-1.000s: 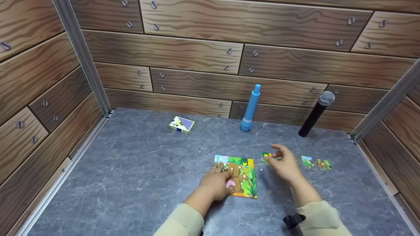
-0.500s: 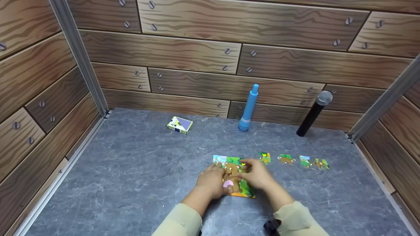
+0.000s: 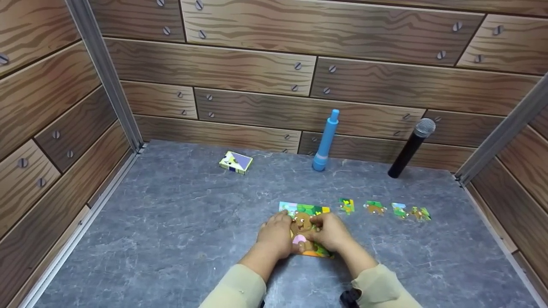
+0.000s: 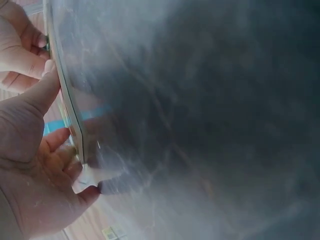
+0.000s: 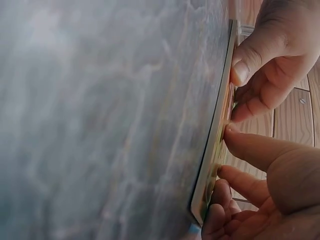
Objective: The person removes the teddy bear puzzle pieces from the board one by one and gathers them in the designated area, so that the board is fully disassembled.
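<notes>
A jigsaw puzzle with a brown bear on green lies flat on the grey table in the head view. My left hand rests along its left side, fingers spread, thumb on the picture. In the left wrist view the left hand has fingertips at the puzzle's edge. Over the right half is my right hand, thumb and forefinger tips touching the surface, a little apart. The right wrist view shows the right hand with those tips on the puzzle; whether they pinch a piece is unclear.
Loose puzzle pieces lie in a row to the right: a yellow-green one, a brown-green one, a blue-green one and another brown one. Behind stand a blue tube, a black microphone and a small box.
My right hand has moved left from above the loose pieces onto the puzzle, uncovering the second piece in the row. The left hand stays on the puzzle's left side.
</notes>
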{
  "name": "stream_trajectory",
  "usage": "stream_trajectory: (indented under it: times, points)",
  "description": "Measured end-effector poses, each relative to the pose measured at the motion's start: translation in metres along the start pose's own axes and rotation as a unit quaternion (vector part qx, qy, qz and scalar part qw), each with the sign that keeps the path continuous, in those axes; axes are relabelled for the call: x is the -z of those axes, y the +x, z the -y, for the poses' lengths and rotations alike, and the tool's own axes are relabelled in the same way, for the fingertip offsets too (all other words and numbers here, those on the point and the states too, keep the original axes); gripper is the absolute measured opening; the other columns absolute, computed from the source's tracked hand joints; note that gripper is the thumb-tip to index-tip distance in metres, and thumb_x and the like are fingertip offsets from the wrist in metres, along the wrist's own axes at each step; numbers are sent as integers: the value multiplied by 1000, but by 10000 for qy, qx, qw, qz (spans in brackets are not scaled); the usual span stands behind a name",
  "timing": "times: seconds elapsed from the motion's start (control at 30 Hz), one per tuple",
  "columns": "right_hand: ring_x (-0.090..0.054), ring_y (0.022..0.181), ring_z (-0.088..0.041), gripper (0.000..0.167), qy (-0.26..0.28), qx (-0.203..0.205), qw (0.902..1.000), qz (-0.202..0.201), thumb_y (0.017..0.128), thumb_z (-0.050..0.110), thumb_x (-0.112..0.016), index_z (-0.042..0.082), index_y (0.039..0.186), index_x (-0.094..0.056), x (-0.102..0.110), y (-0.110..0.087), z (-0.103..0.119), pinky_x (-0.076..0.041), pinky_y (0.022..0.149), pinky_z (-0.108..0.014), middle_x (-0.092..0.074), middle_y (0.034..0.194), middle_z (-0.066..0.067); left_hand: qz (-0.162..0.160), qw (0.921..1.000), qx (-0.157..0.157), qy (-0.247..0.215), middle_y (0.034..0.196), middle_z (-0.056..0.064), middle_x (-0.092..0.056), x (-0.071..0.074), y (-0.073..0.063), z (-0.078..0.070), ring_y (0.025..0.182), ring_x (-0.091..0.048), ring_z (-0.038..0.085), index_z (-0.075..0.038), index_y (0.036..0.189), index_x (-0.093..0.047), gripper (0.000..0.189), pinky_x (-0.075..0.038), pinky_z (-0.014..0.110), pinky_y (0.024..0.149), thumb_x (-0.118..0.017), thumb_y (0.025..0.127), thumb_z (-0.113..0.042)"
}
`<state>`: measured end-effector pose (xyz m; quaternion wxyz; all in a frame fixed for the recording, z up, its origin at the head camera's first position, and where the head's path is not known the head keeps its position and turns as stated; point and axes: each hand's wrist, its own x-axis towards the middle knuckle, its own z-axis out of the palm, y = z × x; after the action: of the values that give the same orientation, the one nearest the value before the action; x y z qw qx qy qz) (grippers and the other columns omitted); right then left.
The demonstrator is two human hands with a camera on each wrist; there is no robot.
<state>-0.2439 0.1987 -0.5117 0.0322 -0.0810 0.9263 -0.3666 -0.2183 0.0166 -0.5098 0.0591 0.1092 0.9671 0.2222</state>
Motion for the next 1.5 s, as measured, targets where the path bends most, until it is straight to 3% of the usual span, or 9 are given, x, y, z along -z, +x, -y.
stream_trajectory:
  times: [0.33,0.63,0.93,1.2,1.37,1.5]
  points:
    - [-62,87,-21,40,197,-72,9998,-72,76,8,-95,-7,107,-75,-4,-1,-4,-57,83,-43,-69,92,-7,-85,9999,59,110,160,15,-49,4,-3,-2,147,-46,35,-2,145,-54,89,-40,54,118,-93,78,-47]
    - [-63,90,-22,39,266,-118,9995,-106,75,-1,-90,-5,111,-73,-2,-2,-5,-56,87,-44,-68,94,-7,-107,9999,-11,38,160,14,-50,1,-2,0,146,-47,35,-7,133,-60,77,-40,55,117,-93,77,-49]
    - [-65,91,-22,40,472,153,9987,-137,73,-11,-82,-4,111,-72,-1,-3,-7,-57,84,-41,-69,94,-6,-115,9999,22,5,161,13,-49,0,-1,1,146,-46,35,-9,130,-61,74,-39,55,118,-93,77,-50]
    - [-61,82,-18,38,-55,685,9975,-146,74,-9,-77,-7,111,-72,-1,-4,-8,-56,77,-37,-67,90,-5,98,9998,145,3,163,15,-45,0,1,0,150,-42,33,-12,120,-61,63,-38,54,119,-92,79,-48]
    - [-64,87,-21,37,-319,853,9958,-135,78,-5,-76,-7,114,-71,3,-5,-7,-57,83,-45,-69,96,-8,95,9999,131,-7,163,15,-45,0,0,0,150,-42,33,-11,126,-61,67,-37,55,119,-92,79,-49]
    - [-66,89,-23,37,-194,687,9973,-185,82,-4,-78,-7,118,-70,10,-7,-8,-58,85,-47,-67,100,-9,79,9999,106,-15,163,16,-46,1,0,0,149,-43,34,-6,143,-56,83,-36,55,120,-91,80,-48]
